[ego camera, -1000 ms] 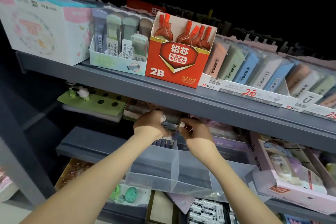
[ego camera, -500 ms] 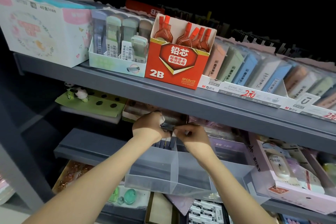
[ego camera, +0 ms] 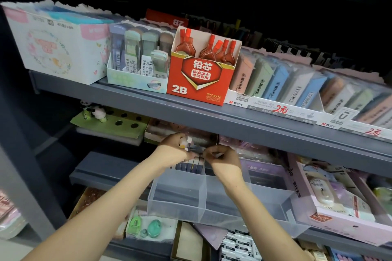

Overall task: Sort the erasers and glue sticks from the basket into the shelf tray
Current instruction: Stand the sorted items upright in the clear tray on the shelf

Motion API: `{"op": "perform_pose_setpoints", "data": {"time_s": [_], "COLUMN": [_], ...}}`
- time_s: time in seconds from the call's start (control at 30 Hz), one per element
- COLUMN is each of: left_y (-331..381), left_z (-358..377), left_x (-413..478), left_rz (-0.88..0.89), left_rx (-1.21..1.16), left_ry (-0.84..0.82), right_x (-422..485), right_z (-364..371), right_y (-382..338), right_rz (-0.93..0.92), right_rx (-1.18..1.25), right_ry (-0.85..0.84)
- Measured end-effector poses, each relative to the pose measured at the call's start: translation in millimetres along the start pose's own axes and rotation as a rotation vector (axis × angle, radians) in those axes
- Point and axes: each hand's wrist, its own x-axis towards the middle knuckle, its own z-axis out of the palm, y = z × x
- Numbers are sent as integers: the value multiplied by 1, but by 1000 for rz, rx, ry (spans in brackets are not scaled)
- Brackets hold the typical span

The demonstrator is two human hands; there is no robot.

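Head view: both hands are held close together at the far end of the shelf tray (ego camera: 174, 201), just under the front edge of the upper shelf (ego camera: 254, 129). The left hand (ego camera: 176, 151) is placed over the tray's far-left compartment. Its fingers are curled around a small pale item (ego camera: 182, 143), and it cannot be told whether this is an eraser or a glue stick. The right hand (ego camera: 224, 160) is placed over the tray's middle divider (ego camera: 204, 193). Its fingers are curled too, with the tips turned toward the left hand, but whether something is pinched there cannot be seen. Directly below both sets of fingertips, a row of dark packs (ego camera: 188, 166) is standing upright in the far-left compartment, side by side, and the row runs across the tray. The basket is not in view. It is judged that the held item should be lowered straight down, with its long axis upright, beside this row. The left hand is the nearer one to that place.
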Motion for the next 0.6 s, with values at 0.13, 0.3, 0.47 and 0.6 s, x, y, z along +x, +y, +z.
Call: {"op": "perform_pose_setpoints", "data": {"time_s": [0.13, 0.3, 0.47, 0.6], "left_y": [-2, 5, 6, -4], "left_z": [-9, -14, -14, -20], "left_x": [-29, -54, -74, -87], "left_rz": [-64, 77, 85, 55], "left_rx": [-258, -212, -165, -241], "left_ry": [-55, -192, -174, -102], "right_x": [-25, -48, -55, -59], "right_z": [-20, -35, -38, -31], "right_y": [-18, -34, -36, -38], "right_rz": [-84, -222, -281, -266], "right_rx": [368, 291, 165, 199], "right_ry": [-106, -331, -362, -339]}}
